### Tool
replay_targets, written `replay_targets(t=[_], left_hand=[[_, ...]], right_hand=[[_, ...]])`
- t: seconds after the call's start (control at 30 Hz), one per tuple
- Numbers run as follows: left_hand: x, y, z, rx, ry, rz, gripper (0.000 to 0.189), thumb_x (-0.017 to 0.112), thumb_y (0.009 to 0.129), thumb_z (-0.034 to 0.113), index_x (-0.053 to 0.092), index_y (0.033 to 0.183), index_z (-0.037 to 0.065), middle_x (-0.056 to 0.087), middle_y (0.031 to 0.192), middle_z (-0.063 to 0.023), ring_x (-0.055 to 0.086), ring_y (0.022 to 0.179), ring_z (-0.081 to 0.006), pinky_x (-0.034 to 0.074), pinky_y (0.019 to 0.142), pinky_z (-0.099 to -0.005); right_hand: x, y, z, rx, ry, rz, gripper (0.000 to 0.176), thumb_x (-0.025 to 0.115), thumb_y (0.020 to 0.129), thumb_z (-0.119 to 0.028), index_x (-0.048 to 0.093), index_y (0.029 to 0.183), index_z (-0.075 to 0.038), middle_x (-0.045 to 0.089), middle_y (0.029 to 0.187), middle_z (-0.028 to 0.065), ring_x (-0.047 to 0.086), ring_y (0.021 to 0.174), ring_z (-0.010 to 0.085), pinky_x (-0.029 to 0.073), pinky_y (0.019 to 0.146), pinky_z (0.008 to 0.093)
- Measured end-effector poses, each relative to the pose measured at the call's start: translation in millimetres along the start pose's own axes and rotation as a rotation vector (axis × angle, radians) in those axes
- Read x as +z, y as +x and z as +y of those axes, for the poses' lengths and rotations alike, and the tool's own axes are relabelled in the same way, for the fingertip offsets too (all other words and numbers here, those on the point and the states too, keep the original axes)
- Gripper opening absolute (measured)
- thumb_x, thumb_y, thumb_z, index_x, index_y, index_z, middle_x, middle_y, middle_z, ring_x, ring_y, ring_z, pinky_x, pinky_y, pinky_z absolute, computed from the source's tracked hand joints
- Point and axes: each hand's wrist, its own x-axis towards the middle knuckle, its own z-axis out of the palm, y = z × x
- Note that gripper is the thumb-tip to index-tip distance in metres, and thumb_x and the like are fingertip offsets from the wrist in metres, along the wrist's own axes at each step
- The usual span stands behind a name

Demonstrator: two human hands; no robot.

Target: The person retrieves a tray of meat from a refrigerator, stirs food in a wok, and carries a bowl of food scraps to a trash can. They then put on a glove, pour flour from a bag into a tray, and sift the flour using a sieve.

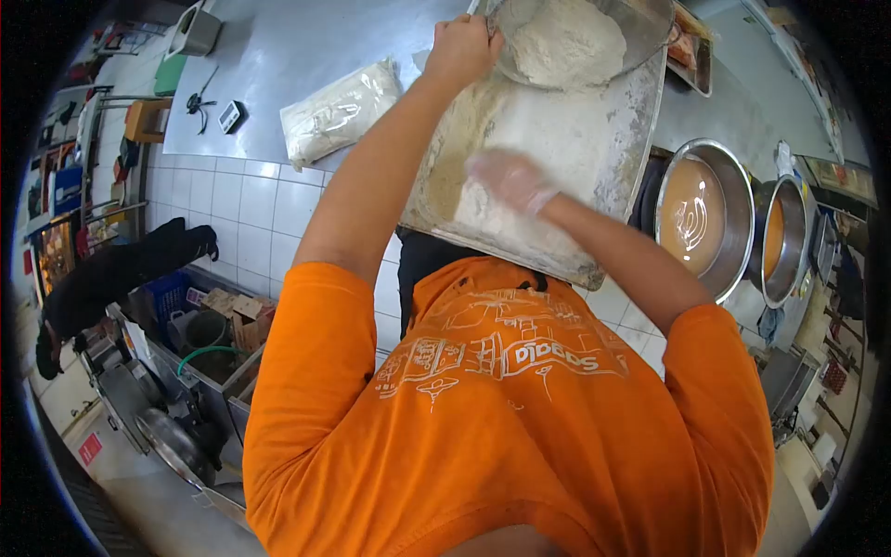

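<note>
My bare left hand [466,51] is closed on the left rim of a round, grey metal sieve [647,46], with its fingertips partly hidden. A mound of white flour [568,45] lies in the sieve, which rests over the far end of a large, worn rectangular tray [620,153]. My right hand [513,182], in a clear glove, is low over the near half of the tray, at a pile of loose flour [483,212]. Motion blurs its fingers, so their grip cannot be made out.
On the steel table [264,56] lie a plastic bag of white contents [339,110] and a small timer [231,116]. To the right stand a steel bowl of pale brown liquid [691,209] and a bowl of orange liquid [775,237]. A person in black [121,278] bends at the left.
</note>
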Motion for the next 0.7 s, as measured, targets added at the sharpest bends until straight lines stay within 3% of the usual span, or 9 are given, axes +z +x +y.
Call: replay_targets(t=[0.03,0.07,0.1,0.17,0.23,0.3,0.43,0.63,0.7], left_hand=[[-6,0,5,-0.034,-0.041,-0.031,0.034,0.054,0.087,0.026,0.059,0.095,-0.007,0.063,0.089,-0.0246,0.061,0.089,-0.0380,0.043,0.085,-0.0477],[-15,1,12,-0.071,-0.080,-0.061,0.031,0.055,0.086,0.022,0.057,0.096,-0.008,0.061,0.089,-0.0283,0.060,0.089,-0.0424,0.045,0.083,-0.0490],[-19,-2,15,-0.108,-0.115,-0.090,0.029,0.056,0.085,0.017,0.056,0.097,-0.009,0.059,0.090,-0.0320,0.059,0.090,-0.0468,0.048,0.080,-0.0504],[-11,-4,9,-0.084,-0.155,-0.020,0.030,0.056,0.085,0.019,0.057,0.095,-0.009,0.060,0.090,-0.0309,0.059,0.089,-0.0461,0.049,0.080,-0.0501],[-5,-6,6,-0.076,-0.167,0.031,0.031,0.056,0.086,0.023,0.059,0.093,-0.007,0.060,0.090,-0.0287,0.060,0.087,-0.0445,0.049,0.079,-0.0498],[-3,-6,4,-0.085,-0.143,0.057,0.033,0.056,0.087,0.027,0.061,0.091,-0.005,0.061,0.090,-0.0256,0.061,0.084,-0.0421,0.049,0.079,-0.0495],[-4,-6,7,-0.141,-0.176,0.074,0.034,0.056,0.087,0.027,0.060,0.092,-0.006,0.060,0.093,-0.0281,0.060,0.088,-0.0440,0.050,0.081,-0.0492],[-8,-8,8,-0.136,-0.183,0.059,0.033,0.056,0.087,0.026,0.060,0.092,-0.007,0.059,0.095,-0.0273,0.060,0.088,-0.0436,0.050,0.081,-0.0479],[-4,-9,5,-0.134,-0.215,0.038,0.033,0.055,0.088,0.026,0.059,0.092,-0.007,0.059,0.096,-0.0271,0.060,0.089,-0.0434,0.049,0.082,-0.0477]], right_hand=[[-22,2,26,0.068,-0.341,-0.161,0.025,0.046,0.089,-0.016,0.065,0.095,-0.002,0.065,0.091,0.0199,0.062,0.090,0.0320,0.051,0.077,0.0451],[-32,8,63,0.279,-0.358,-0.186,0.026,0.046,0.090,-0.019,0.064,0.091,-0.001,0.064,0.086,0.0199,0.062,0.084,0.0362,0.051,0.078,0.0446],[-52,-7,100,0.310,-0.291,-0.206,0.031,0.048,0.090,-0.027,0.062,0.099,-0.001,0.063,0.096,0.0199,0.060,0.092,0.0365,0.051,0.080,0.0463],[-72,-7,100,0.750,0.074,-0.257,0.047,0.051,0.089,-0.040,0.057,0.115,-0.001,0.056,0.117,0.0194,0.054,0.107,0.0370,0.050,0.083,0.0499],[-97,5,31,1.546,0.709,-0.306,0.065,0.054,0.085,-0.051,0.049,0.128,-0.002,0.044,0.137,0.0183,0.046,0.120,0.0371,0.047,0.088,0.0535],[-70,-9,24,1.587,1.182,-0.412,0.076,0.050,0.086,-0.051,0.033,0.138,0.002,0.014,0.153,0.0151,0.025,0.136,0.0380,0.046,0.082,0.0656],[19,23,-6,1.155,1.286,-0.414,0.066,0.047,0.088,-0.050,0.046,0.131,-0.001,0.047,0.135,0.0173,0.045,0.126,0.0283,0.043,0.098,0.0466],[21,57,-36,1.252,2.061,0.109,0.052,0.036,0.093,-0.042,0.055,0.123,-0.004,0.064,0.111,0.0152,0.062,0.102,0.0314,0.046,0.095,0.0446],[20,49,-5,0.865,2.251,0.081,0.051,0.034,0.094,-0.042,0.056,0.122,-0.004,0.063,0.113,0.0145,0.062,0.102,0.0317,0.048,0.093,0.0446]])
